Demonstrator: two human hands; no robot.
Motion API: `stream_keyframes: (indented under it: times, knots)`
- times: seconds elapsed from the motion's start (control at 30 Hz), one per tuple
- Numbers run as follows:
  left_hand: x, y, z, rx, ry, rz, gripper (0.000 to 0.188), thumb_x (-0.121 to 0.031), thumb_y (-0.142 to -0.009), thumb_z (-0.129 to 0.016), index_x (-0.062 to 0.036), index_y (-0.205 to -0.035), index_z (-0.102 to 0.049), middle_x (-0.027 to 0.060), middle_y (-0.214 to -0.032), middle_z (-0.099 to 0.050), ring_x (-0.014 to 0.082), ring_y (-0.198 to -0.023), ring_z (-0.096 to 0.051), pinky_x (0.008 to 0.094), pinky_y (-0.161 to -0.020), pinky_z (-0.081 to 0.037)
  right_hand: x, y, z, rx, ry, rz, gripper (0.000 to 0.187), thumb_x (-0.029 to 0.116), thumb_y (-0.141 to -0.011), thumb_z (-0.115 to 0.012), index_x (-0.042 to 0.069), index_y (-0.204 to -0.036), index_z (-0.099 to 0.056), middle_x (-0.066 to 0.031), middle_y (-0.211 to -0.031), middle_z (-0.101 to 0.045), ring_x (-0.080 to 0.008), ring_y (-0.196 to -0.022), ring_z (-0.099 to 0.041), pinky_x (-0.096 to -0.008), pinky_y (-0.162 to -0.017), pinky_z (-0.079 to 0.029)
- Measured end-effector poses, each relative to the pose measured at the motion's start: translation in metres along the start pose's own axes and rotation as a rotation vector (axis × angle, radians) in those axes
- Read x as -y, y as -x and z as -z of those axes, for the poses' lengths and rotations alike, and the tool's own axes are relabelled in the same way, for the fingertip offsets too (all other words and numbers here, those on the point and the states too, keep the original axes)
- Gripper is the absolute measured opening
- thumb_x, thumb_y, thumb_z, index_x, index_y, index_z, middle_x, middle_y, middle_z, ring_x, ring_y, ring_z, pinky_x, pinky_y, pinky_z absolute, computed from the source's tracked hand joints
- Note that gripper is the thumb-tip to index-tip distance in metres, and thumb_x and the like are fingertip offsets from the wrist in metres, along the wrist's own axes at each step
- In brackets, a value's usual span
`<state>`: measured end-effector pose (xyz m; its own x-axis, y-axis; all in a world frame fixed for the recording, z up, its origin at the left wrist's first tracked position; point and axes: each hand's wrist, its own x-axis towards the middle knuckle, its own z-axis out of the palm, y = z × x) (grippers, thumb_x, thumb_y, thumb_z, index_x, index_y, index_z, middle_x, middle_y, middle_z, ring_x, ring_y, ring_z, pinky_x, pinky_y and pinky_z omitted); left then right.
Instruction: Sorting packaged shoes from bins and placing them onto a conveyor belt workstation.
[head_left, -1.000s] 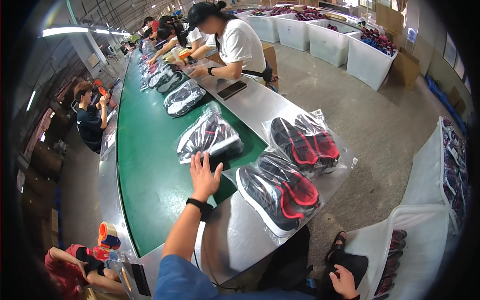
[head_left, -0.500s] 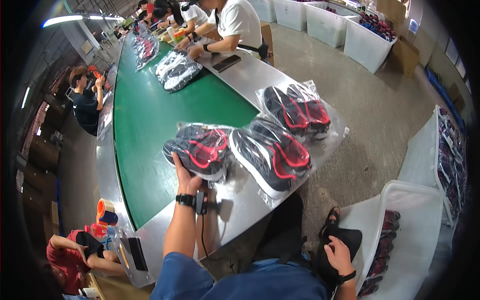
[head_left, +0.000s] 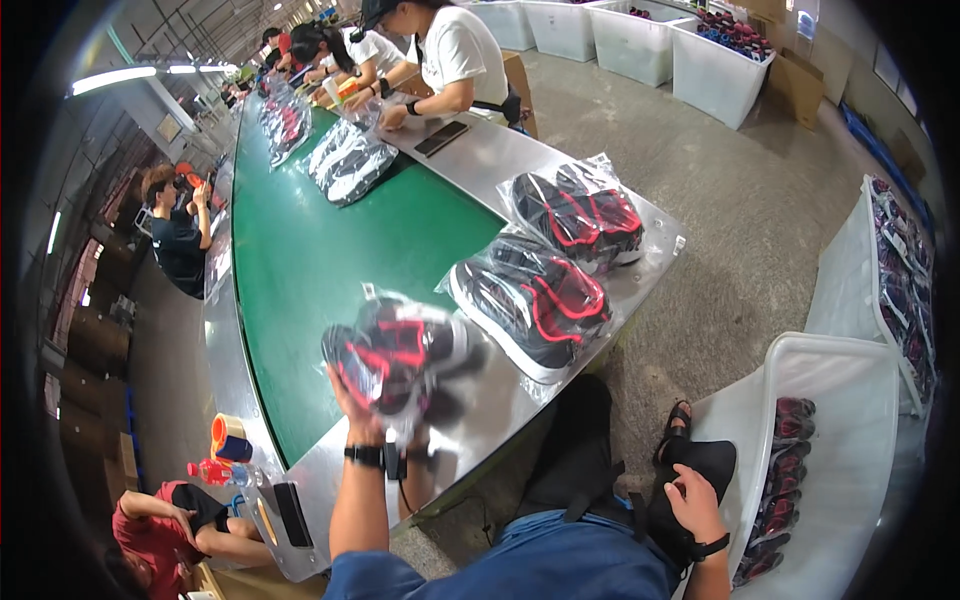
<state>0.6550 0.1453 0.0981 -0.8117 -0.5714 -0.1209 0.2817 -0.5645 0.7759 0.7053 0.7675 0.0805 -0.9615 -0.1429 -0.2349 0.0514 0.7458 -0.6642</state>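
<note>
My left hand grips a pair of black and red sneakers in a clear plastic bag, raised over the metal end of the table. The bag is slightly blurred, and the shoes hide most of my fingers. Just right of it, a second bagged pair of sneakers, black with red trim and white soles, lies on the metal. Beyond that, a third bagged pair rests near the table's corner. My right hand hovers at or over my dark trouser leg, empty, its fingers loosely apart.
A green conveyor belt runs away from me, carrying more bagged shoes. A co-worker in white handles one bag beside a phone. A white bin with shoes stands at my right. Tape and bottles sit at left.
My left hand has brought its bagged sneakers nearer to me, away from the second pair, and tilted them. My right hand stays by my leg. The co-worker's bag has shifted slightly.
</note>
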Motion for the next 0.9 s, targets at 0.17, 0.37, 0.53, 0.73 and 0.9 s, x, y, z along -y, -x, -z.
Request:
stream_keyframes:
  times: [0.17, 0.37, 0.53, 0.73, 0.9]
  knots:
    - [-0.03, 0.062, 0.011, -0.437, -0.741, 0.098, 0.055, -0.038, -0.095, -0.073, -0.0055, -0.137, -0.057, 0.0102, -0.109, -0.067, 0.0195, -0.096, -0.066, 0.0347, -0.078, -0.055, -0.001, -0.008, -0.003, 0.063, 0.032, 0.075, 0.041, 0.022, -0.088, -0.07, 0.003, -0.124, -0.063, -0.0137, -0.093, -0.068, -0.0326, -0.085, -0.068, -0.0415, -0.077, -0.054]
    - [-0.064, 0.092, -0.042, -0.19, -1.054, -0.326, 0.053, -0.016, -0.092, -0.074, -0.0025, -0.14, -0.054, 0.0137, -0.12, -0.063, 0.0209, -0.111, -0.06, 0.0336, -0.092, -0.051, 0.008, -0.013, -0.001, 0.094, 0.026, 0.116, 0.041, 0.023, -0.088, -0.07, 0.003, -0.123, -0.064, -0.0134, -0.093, -0.069, -0.0323, -0.087, -0.068, -0.0412, -0.078, -0.054]
    - [-0.042, 0.139, -0.164, 0.135, -0.764, -0.352, 0.047, -0.007, -0.096, -0.064, 0.0011, -0.14, -0.051, 0.0116, -0.124, -0.06, 0.0184, -0.114, -0.058, 0.0314, -0.096, -0.047, 0.009, 0.006, 0.013, 0.002, 0.038, 0.063, 0.04, 0.023, -0.088, -0.071, 0.004, -0.122, -0.064, -0.0133, -0.093, -0.068, -0.0324, -0.087, -0.068, -0.0417, -0.079, -0.055]
    - [0.046, 0.199, -0.255, 0.838, -0.4, 0.268, 0.061, -0.017, -0.094, -0.072, 0.0022, -0.145, -0.044, 0.014, -0.123, -0.064, 0.0236, -0.116, -0.061, 0.0389, -0.099, -0.049, -0.025, 0.038, 0.012, -0.099, 0.06, 0.033, 0.042, 0.031, -0.095, -0.065, 0.004, -0.126, -0.062, -0.0175, -0.106, -0.068, -0.0364, -0.1, -0.067, -0.0455, -0.087, -0.053]
    - [0.118, 0.231, -0.314, 1.066, -0.503, 0.555, 0.069, -0.03, -0.095, -0.072, 0.0003, -0.148, -0.041, 0.0148, -0.12, -0.063, 0.0245, -0.112, -0.062, 0.038, -0.095, -0.051, -0.046, 0.087, 0.029, -0.053, -0.141, -0.213, 0.042, 0.034, -0.099, -0.062, 0.003, -0.127, -0.062, -0.0125, -0.105, -0.07, -0.0319, -0.1, -0.067, -0.0419, -0.085, -0.053]
